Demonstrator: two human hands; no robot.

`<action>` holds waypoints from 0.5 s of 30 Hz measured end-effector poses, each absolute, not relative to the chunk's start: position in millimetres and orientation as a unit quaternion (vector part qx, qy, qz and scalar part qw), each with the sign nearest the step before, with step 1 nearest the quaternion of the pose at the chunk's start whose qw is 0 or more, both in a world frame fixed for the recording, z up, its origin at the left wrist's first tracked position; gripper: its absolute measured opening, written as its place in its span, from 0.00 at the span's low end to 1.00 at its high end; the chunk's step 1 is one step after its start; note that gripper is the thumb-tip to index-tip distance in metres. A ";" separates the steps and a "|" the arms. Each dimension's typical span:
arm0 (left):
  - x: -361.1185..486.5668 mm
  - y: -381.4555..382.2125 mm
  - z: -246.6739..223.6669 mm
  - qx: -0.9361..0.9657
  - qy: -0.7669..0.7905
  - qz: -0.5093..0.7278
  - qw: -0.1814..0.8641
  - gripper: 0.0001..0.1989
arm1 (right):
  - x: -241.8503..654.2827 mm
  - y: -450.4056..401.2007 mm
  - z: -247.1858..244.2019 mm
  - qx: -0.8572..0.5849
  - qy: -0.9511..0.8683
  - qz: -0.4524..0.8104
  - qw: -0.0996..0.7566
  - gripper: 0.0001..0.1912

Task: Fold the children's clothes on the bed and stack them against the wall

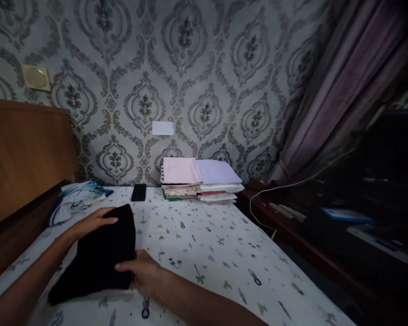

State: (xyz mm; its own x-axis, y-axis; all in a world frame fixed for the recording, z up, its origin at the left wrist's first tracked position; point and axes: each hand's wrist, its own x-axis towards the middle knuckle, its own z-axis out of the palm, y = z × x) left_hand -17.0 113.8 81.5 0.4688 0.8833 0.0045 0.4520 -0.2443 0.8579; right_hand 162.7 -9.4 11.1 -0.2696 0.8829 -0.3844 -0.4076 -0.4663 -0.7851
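A piece of black cloth point(100, 256), perhaps a garment, is spread in a folded shape over the near left part of the bed, its lower left corner trailing toward me. My left hand point(97, 221) grips its far left edge, thumb lying across the top. Lower down on the right side, my right hand point(144, 271) pinches the edge, with the thumb above and the fingers partly hidden underneath. The cloth looks slightly raised off the patterned sheet point(211, 244) at its near edge.
Two stacks of folded cloth, one topped by a pink piece point(181, 170) and one by a lilac piece point(219, 172), stand by the wall. A black phone point(138, 192) and a crumpled white-and-blue cloth point(81, 199) lie left of them. A dark cluttered table point(313, 235) borders the right side.
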 end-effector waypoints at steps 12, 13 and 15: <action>89.3 133.1 140.9 0.554 0.365 0.473 0.579 0.28 | 330.2 42.4 98.2 -0.463 -0.339 0.483 0.661 0.20; 108.6 144.4 146.4 0.543 0.346 0.498 0.581 0.25 | 349.9 60.9 114.6 -0.491 -0.381 0.414 0.665 0.19; 150.0 173.1 159.8 0.525 0.316 0.541 0.576 0.21 | 386.6 103.2 152.3 -0.593 -0.463 0.231 0.617 0.15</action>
State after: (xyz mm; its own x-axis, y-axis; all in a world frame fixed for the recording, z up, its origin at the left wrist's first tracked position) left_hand 150.0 173.1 159.8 0.2149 0.9551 0.2041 -0.2909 -0.1369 0.9469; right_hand 386.6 103.2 152.3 0.4651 0.8339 0.2973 0.2634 0.1903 -0.9457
